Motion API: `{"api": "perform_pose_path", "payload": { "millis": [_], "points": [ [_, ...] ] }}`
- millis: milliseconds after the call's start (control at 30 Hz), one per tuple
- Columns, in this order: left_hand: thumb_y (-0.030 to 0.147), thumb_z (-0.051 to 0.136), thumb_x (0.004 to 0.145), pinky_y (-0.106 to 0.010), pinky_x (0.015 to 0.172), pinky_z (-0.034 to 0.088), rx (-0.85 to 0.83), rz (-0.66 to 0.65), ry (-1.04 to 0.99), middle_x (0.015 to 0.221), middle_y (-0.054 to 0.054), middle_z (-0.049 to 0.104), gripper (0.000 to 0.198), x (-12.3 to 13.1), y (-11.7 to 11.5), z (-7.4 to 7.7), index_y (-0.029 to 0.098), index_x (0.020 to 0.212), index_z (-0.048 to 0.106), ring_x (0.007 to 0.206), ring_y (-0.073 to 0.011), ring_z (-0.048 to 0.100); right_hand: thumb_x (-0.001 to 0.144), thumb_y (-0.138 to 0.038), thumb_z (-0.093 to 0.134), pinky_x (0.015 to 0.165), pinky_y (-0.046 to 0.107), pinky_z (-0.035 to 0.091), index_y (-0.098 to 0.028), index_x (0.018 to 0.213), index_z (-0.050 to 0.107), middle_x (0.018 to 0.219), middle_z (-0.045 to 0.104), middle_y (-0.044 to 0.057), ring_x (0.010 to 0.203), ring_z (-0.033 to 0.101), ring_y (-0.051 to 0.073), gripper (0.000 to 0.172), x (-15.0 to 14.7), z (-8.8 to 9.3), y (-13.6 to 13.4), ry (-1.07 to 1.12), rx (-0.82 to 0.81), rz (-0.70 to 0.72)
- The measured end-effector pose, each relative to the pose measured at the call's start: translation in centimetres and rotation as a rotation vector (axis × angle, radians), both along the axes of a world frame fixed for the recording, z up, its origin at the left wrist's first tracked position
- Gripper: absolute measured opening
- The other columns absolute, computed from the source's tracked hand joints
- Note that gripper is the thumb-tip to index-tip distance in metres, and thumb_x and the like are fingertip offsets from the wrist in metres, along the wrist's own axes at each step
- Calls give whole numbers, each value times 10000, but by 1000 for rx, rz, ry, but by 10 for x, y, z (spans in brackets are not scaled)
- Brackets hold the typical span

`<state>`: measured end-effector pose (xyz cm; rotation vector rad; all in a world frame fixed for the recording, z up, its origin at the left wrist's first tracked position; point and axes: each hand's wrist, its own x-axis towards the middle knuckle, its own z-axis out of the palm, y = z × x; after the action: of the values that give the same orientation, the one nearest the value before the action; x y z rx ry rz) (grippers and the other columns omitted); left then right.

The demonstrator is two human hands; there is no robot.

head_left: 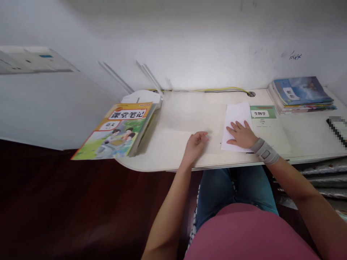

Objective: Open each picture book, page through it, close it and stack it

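My right hand [240,134] lies flat with spread fingers on a white sheet of paper [235,112]. A grey band is around that wrist. The sheet covers the left part of a pale biology textbook [267,133] with a green strip at its top; whether it is loose or part of the book I cannot tell. My left hand [197,143] is to the left of the sheet, over the desk near its front edge. Its fingers are loosely bent, slightly blurred at the tips, with nothing visible in them.
On the white desk [179,119], a stack of workbooks [116,131] overhangs the left end, before a white router [142,96]. More books [300,92] are piled at the back right, near a pixelated dark-edged object [338,128]. A yellow cable [225,89] runs along the wall.
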<state>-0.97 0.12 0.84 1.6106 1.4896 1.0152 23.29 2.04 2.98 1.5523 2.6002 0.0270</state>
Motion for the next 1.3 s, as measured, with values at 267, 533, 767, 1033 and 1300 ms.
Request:
{"api": "perform_pose_path", "payload": {
  "millis": [267,533,767,1033,1300],
  "points": [
    [348,556,849,-445,1044,393,285,-64,433,1347,-147,522,394,3,1,-9,183,1204,606,1235,-257,493,942,-539,331,1084,615,225,-113,1439,367,1501,339,190,1369,322,358,656,-14,-4,-9,36,56,51],
    [465,477,897,-533,1091,298,235,-94,773,1487,-121,395,486,14,-5,-4,233,1318,544,1368,-341,344,958,-497,331,1101,564,237,-52,1404,398,1471,369,223,1361,355,317,634,-20,-6,-24,56,110,50],
    [509,417,912,-515,1104,284,218,-93,856,1508,-128,356,536,18,-8,-1,214,1349,515,1388,-339,310,951,-497,359,1105,507,267,-18,1382,418,1456,389,227,1346,385,306,647,-23,-7,-29,64,121,37],
    [568,372,907,-554,1103,255,215,-111,843,1496,-163,363,651,21,-7,-2,160,1412,422,1390,-355,299,942,-515,370,1109,482,276,-13,1385,413,1460,380,229,1353,375,305,671,-27,-1,-30,57,82,70],
    [543,367,915,-542,1113,243,204,-103,823,1490,-172,369,632,21,-8,-2,136,1393,442,1387,-349,310,928,-534,386,1104,477,291,3,1384,408,1458,371,246,1353,372,318,706,-25,-1,-29,69,41,90]
  ]
}}
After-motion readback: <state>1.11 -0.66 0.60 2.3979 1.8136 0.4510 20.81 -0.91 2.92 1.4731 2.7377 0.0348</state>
